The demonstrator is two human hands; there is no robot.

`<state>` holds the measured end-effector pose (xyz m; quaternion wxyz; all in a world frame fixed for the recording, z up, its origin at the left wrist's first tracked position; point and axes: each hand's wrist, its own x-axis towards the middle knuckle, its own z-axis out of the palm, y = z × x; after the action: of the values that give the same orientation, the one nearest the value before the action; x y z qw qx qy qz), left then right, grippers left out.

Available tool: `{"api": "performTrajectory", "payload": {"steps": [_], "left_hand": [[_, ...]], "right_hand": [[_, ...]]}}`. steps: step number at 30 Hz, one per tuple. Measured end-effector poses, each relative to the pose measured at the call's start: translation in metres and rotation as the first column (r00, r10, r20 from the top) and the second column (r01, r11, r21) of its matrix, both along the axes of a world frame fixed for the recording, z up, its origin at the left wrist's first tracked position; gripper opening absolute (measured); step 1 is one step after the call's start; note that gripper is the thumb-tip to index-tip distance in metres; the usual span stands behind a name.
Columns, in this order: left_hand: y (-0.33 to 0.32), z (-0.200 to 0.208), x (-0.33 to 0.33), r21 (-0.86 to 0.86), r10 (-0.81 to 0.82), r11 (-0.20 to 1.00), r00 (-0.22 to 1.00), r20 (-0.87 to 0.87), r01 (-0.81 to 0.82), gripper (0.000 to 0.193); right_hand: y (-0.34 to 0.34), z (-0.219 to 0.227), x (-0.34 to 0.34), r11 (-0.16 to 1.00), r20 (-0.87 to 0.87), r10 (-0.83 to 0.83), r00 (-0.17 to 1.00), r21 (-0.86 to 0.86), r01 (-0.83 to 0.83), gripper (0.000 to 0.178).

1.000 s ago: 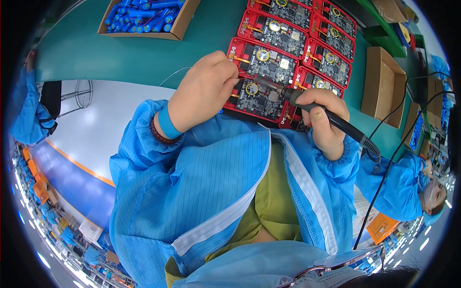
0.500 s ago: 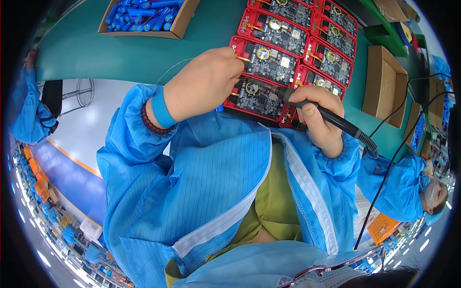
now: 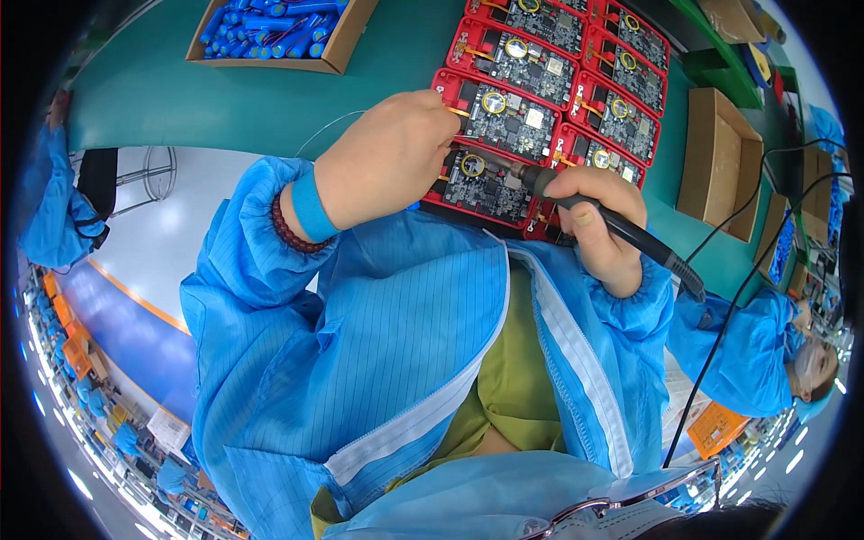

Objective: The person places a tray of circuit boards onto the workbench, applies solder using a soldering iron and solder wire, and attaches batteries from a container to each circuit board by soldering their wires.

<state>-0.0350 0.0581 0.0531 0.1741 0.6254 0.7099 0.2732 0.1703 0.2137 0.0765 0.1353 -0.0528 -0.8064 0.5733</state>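
My right hand (image 3: 605, 216) grips the black handle of a soldering iron (image 3: 650, 243), whose metal tip points left over the nearest left circuit board (image 3: 495, 191), close to my left fingers. That board lies in a red case (image 3: 508, 216) at the front of the grouped cases. My left hand (image 3: 387, 160), with a blue band at the wrist, is closed in a pinch on thin solder wire (image 3: 329, 125). The wire trails out behind the hand in a curve. My left fingertips are over the board's left end and partly hide the iron's tip.
Several more red cases with circuit boards (image 3: 526, 67) extend away in two columns. A carton (image 3: 346, 40) of blue cylindrical cells stands at the far left, an open carton (image 3: 720, 166) at the right. The iron's black cable (image 3: 740, 288) runs down the right side, near a co-worker (image 3: 747, 355).
My left hand has shifted slightly to the right. The soldering iron's rear end has tilted a little, and its tip remains at the same board.
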Motion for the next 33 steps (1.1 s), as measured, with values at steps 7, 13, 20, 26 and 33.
{"api": "performTrajectory", "payload": {"steps": [7, 13, 20, 26, 33], "left_hand": [[0.000, -0.001, -0.004, 0.011, 0.006, 1.000, 1.000, -0.004, -0.006, 0.007], [0.000, 0.010, 0.002, -0.026, 0.053, 0.998, 0.998, -0.016, -0.054, 0.006], [-0.006, 0.020, -0.003, 0.081, 0.056, 0.995, 0.998, -0.028, -0.054, 0.008], [-0.021, 0.057, -0.079, 0.390, 0.446, 0.847, 0.881, -0.155, -0.361, 0.006], [-0.020, 0.045, -0.167, 0.249, 0.405, 0.909, 0.850, -0.337, -0.334, 0.018]], "right_hand": [[0.007, 0.009, 0.018, 0.988, -0.118, -0.152, 0.981, -0.047, 0.147, 0.032], [0.011, 0.016, 0.028, 0.920, -0.281, -0.390, 0.877, -0.086, 0.382, 0.042], [0.020, 0.021, 0.037, 0.896, -0.331, -0.436, 0.837, -0.072, 0.438, 0.044], [0.024, 0.018, 0.041, 0.870, -0.366, -0.486, 0.794, -0.115, 0.480, 0.043], [0.021, 0.020, 0.039, 0.870, -0.340, -0.480, 0.809, -0.060, 0.490, 0.043]]}}
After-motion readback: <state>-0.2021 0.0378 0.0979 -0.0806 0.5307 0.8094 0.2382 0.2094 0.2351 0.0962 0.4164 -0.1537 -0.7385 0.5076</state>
